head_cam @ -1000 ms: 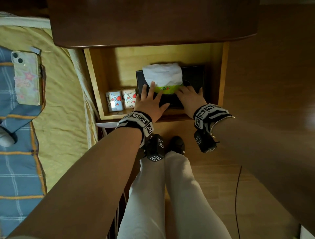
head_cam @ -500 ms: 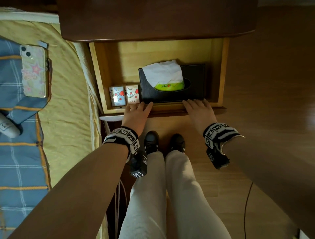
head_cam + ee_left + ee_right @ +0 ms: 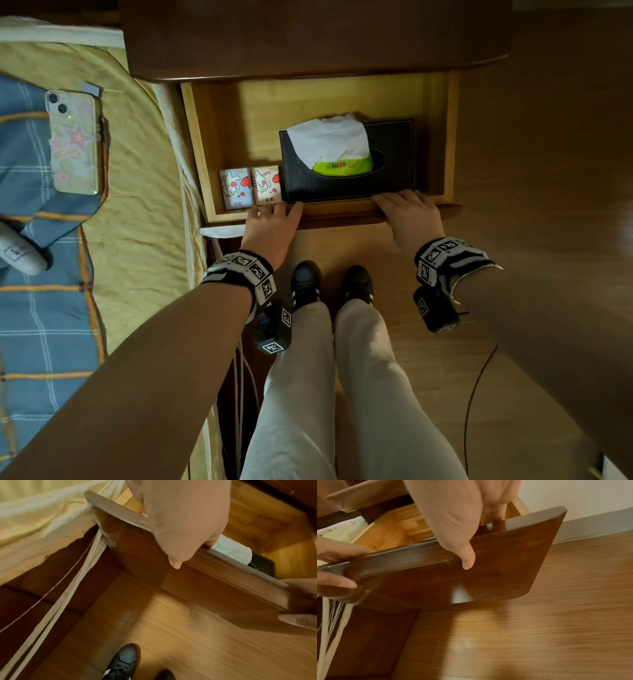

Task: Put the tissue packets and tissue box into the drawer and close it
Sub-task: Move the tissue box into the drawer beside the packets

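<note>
Right, both your hands are on the drawer (image 3: 342,214) front now: left hand (image 3: 270,228) with fingers over the top edge and thumb down the outer face, right hand (image 3: 412,219) the same way near the other end. The wrist views confirm each one clasps the front panel (image 3: 488,574). Tissue box (image 3: 349,164) sits inside, against the front wall; the two tissue packets (image 3: 251,186) stand side by side just left of it, touching or nearly so. Drawer is open, so only the closing step looks left.

Risks, as I judge them:
- Fingertips hooked over the top edge get pinched under the nightstand top (image 3: 308,41) if you push fully home without shifting to the outer face.
- The loose tissue (image 3: 329,140) stands proud of the box; it may snag or crumple on the way in.
- Uneven push from the two hands could rack the drawer.
- White cords (image 3: 68,588) hang beside the left corner and could catch.

Writing: green inner pack (image 3: 342,166) has a logo, upside down, not legible. Packets show cartoon prints; text too small.
</note>
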`<state>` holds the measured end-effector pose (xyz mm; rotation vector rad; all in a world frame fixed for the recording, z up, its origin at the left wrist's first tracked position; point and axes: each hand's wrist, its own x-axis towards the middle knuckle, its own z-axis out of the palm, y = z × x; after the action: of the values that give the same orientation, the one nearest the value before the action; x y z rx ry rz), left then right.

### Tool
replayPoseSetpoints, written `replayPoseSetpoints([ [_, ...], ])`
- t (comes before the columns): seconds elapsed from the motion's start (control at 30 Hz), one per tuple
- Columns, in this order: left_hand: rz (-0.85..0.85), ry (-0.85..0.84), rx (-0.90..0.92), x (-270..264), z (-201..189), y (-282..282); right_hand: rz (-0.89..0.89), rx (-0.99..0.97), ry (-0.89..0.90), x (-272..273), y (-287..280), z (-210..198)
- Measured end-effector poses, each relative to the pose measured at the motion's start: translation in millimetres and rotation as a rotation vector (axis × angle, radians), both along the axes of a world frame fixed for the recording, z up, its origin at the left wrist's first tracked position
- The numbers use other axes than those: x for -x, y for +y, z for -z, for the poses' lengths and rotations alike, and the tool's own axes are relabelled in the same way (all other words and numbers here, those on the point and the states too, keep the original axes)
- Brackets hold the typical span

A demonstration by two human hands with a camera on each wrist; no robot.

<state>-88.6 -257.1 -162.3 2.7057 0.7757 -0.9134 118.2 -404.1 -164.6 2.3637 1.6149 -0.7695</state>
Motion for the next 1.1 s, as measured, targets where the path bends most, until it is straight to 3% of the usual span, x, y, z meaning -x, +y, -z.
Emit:
replayPoseSetpoints([
  [0.33, -0.012, -0.017, -0.033, -29.6, -30.6, 55.8, 0.021, -0.083, -0.007, -26.4, 48.5, -23.8],
  [0.6, -0.043, -0.034, -0.029, -48.7, -28.2, 83.6, 0.052, -0.086, -0.01, -44.8, 76.4, -23.6],
  [0.73, 0.019, -0.218, -0.082, -41.7, -38.3, 81.8, -0.021, -0.134, -0.018, -33.7, 79.9, -43.2],
  [0.83, 0.081, -0.361, -0.182, -41.4, -50.6, 79.9, -0.096, -0.327, -0.075, -24.4, 86.2, -61.7],
  [0.93, -0.003, -0.279, -0.262, -47.2, -56.1, 92.4, -0.072, -0.362, -0.173, -33.1, 100.4, -68.3],
  [1.1, 0.0, -0.114, -0.351, -50.0, -47.1, 111.0, -0.11, -0.158, -0.294, -46.9, 114.7, -54.2],
])
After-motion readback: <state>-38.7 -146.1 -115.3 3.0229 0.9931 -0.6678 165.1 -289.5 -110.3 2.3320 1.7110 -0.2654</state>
